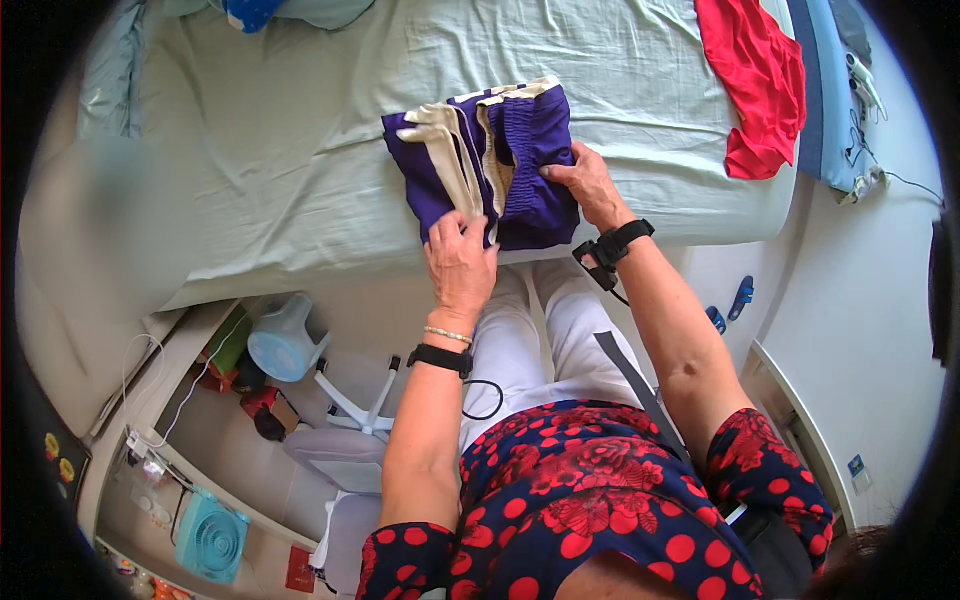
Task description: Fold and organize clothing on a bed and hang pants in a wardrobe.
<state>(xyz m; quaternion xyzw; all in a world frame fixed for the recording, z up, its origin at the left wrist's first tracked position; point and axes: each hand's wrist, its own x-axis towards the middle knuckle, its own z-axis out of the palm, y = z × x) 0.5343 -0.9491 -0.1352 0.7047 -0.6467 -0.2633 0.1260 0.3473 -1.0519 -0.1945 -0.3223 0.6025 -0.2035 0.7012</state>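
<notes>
A folded purple garment (536, 202) with cream trim and a gathered elastic waistband lies near the front edge of the bed. My left hand (459, 259) rests on its near left part, fingertips touching the cream strip and the fold beside it. At the garment's right side, my right hand (589, 180) grips the purple cloth, thumb on top and the other fingers partly hidden at the edge. The bed (285, 150) is covered with a wrinkled pale green sheet. A red garment (761, 90) is spread at the bed's right end.
Below the bed's left part stand a light blue plastic stool (281, 349) and a grey swivel chair (337, 457). A turquoise fan (212, 538) sits at the lower left. Blue slippers (741, 298) lie on the floor at right. A hair dryer (864, 81) is beyond the bed.
</notes>
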